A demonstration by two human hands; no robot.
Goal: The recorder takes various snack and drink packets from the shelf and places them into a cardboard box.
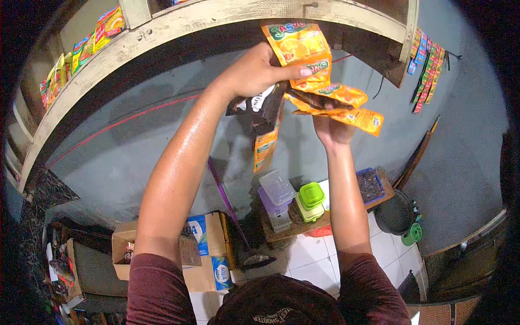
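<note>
My left hand point(260, 71) is raised beneath a wooden shelf edge and grips a strip of orange drink sachets point(302, 44), thumb across the front. Below that thumb the strip bends into loose folds towards the right. My right hand point(335, 128) holds the folded sachets from underneath; most of its fingers are hidden behind them. Dark brown sachets with white lettering point(264, 103) hang just under my left hand. Whether that hand also grips them is hard to see. Another length of orange sachets point(266, 150) dangles lower, behind the dark ones.
Overhead runs a pale wooden shelf point(227, 14) with noodle packets point(109, 28) at left. Small sachet strips point(430, 73) hang on the right wall. Below are a bench point(298, 227) with plastic containers point(312, 195), cardboard boxes point(207, 243), a purple-handled broom point(227, 195) and a black bucket point(393, 211).
</note>
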